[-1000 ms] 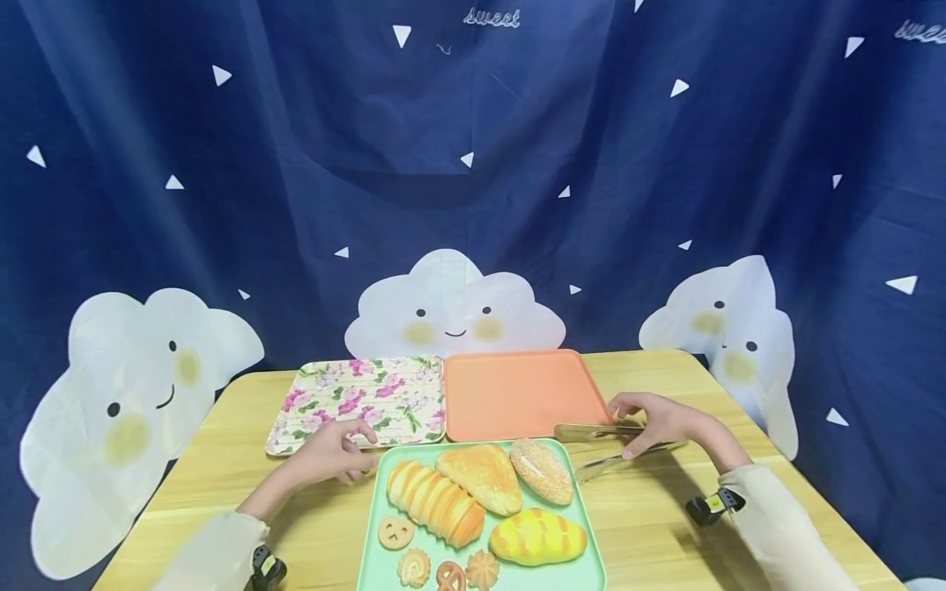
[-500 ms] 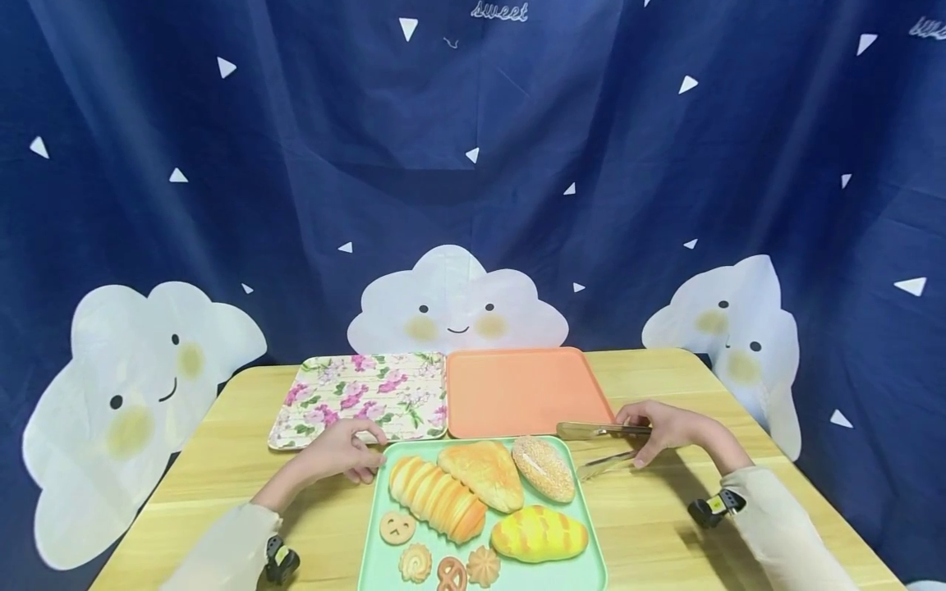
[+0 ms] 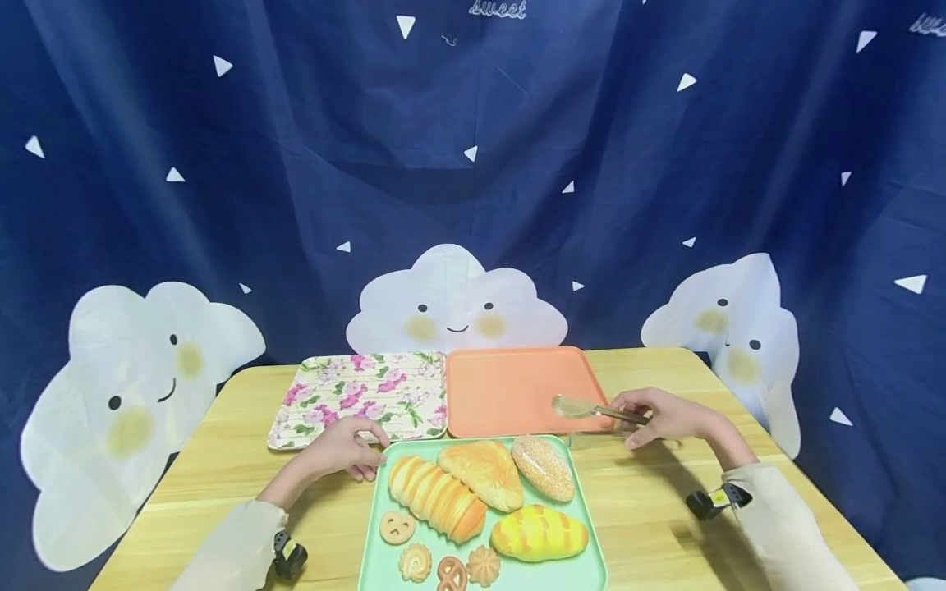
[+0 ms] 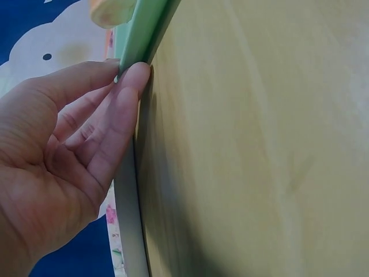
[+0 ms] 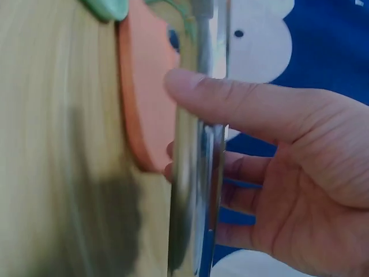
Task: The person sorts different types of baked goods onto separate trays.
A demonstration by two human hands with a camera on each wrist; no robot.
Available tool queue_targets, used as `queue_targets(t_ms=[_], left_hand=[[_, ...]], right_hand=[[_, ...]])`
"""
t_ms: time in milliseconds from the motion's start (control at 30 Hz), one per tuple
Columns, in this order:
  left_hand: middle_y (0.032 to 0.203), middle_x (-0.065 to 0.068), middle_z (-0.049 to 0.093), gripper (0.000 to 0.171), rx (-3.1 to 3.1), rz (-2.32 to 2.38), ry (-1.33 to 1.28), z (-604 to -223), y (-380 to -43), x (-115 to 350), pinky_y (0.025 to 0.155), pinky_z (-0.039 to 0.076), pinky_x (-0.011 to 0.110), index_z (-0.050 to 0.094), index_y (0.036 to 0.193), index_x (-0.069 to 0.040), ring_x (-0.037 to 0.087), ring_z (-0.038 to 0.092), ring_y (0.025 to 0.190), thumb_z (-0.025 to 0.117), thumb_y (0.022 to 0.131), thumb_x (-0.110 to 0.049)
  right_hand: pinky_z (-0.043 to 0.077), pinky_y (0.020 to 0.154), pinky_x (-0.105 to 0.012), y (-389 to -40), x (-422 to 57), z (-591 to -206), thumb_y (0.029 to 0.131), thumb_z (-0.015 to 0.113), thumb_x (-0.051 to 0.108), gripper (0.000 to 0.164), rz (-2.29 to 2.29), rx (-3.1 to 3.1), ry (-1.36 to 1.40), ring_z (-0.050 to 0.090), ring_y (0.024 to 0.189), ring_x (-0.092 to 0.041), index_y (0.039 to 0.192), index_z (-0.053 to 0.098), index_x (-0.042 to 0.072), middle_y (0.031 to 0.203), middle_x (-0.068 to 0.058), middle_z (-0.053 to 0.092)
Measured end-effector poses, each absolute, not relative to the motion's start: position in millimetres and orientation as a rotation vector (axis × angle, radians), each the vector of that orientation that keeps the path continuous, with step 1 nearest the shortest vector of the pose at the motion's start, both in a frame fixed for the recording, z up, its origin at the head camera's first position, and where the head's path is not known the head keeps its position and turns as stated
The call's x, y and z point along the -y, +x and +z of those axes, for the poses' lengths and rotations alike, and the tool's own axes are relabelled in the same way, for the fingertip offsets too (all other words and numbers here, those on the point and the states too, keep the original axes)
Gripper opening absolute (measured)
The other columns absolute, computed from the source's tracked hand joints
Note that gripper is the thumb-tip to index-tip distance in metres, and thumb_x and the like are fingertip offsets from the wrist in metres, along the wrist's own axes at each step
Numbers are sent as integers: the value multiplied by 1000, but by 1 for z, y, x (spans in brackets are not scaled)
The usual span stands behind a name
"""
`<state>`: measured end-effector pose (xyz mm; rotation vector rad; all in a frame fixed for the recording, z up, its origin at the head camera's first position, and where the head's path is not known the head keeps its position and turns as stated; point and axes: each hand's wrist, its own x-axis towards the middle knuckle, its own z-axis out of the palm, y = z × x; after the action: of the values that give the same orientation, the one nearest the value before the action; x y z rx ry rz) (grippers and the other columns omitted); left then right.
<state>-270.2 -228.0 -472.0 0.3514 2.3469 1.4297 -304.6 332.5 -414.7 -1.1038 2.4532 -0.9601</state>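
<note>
My left hand [image 3: 342, 450] is at the far left corner of a mint green tray [image 3: 550, 576]. In the left wrist view, its thumb and fingers pinch the edge of that tray [image 4: 141, 34]. On the tray lie a long ridged bread [image 3: 436, 499], a folded golden pastry [image 3: 484, 472], a seeded oval bun [image 3: 543, 468] and a yellow striped bun [image 3: 539, 533]. Several small cookies sit near its front. My right hand [image 3: 668, 414] holds metal tongs [image 3: 576, 407], thumb on one side and fingers on the other. The tongs' tip overlaps the orange tray in the head view.
Behind the green tray stand a floral tray [image 3: 369, 394] at left and an orange tray [image 3: 517, 386] at right, side by side. They rest on a wooden table [image 3: 192, 476]. A dark blue curtain [image 3: 296, 164] with white clouds hangs beyond the table's far edge.
The tongs' spread arms have come together, and their tip has lifted over the orange tray's near edge. My left hand has moved right onto the green tray's corner.
</note>
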Motion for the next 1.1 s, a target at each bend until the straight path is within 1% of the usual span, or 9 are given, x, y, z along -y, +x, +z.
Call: queue_targets(t_ms=[100,200,233,433,700,767,833,933,1100], left_hand=[[69,13,73,27,-2350,1423,358,-471,-271,228,58,62,36,66,106,3,22,72,62,78,86,-9],[71,15,74,26,-2339,1428,370,-470,-272,228,58,62,37,65,105,4,23,73,62,77,86,-9],[71,16,74,26,-2335,1430,371,-470,-272,228,59,62,37,65,105,5,24,73,63,77,86,-8],[72,15,74,25,-2300,1434,372,-471,-274,229,59,62,36,64,105,6,23,72,63,77,86,-7],[72,15,74,25,-2261,1443,390,-474,-277,230,60,62,34,63,104,6,21,72,63,76,87,-6],[72,14,74,25,-2262,1441,391,-474,-277,230,60,62,34,63,104,6,21,72,63,76,87,-6],[71,13,74,24,-2264,1438,392,-473,-278,230,60,61,34,63,103,6,21,72,63,76,87,-6],[70,13,73,24,-2271,1429,391,-472,-278,229,60,61,33,63,103,6,20,72,63,75,87,-6],[71,13,73,22,-2278,1425,389,-472,-278,229,60,61,34,63,102,6,20,72,63,75,87,-5]], right_hand=[[48,68,-31,-305,-318,-408,85,82,14,32,-971,-2483,-1170,57,75,-25,111,64,12,84,-18,63],[49,67,-30,-301,-298,-402,87,82,20,32,-964,-2523,-1194,58,77,-27,113,64,14,85,-11,65],[50,68,-30,-299,-290,-399,87,82,21,32,-959,-2534,-1206,60,77,-25,113,65,13,86,-9,65],[55,68,-28,-284,-246,-391,90,78,24,38,-922,-2580,-1295,60,79,-11,123,66,8,95,-9,66],[46,65,-20,-257,-195,-374,96,68,38,49,-590,-2691,-1412,46,70,2,132,63,5,98,2,64],[46,65,-20,-251,-184,-370,97,66,41,50,-505,-2715,-1409,47,67,3,132,63,6,97,3,64],[47,64,-20,-246,-174,-369,97,65,44,51,-433,-2739,-1408,52,68,2,132,62,7,99,2,65],[44,57,-19,-240,-159,-370,98,61,50,53,-318,-2781,-1413,53,65,1,132,62,10,94,3,64],[32,47,-18,-233,-138,-377,97,57,56,53,-186,-2842,-1440,39,53,-1,130,63,14,77,7,56]])
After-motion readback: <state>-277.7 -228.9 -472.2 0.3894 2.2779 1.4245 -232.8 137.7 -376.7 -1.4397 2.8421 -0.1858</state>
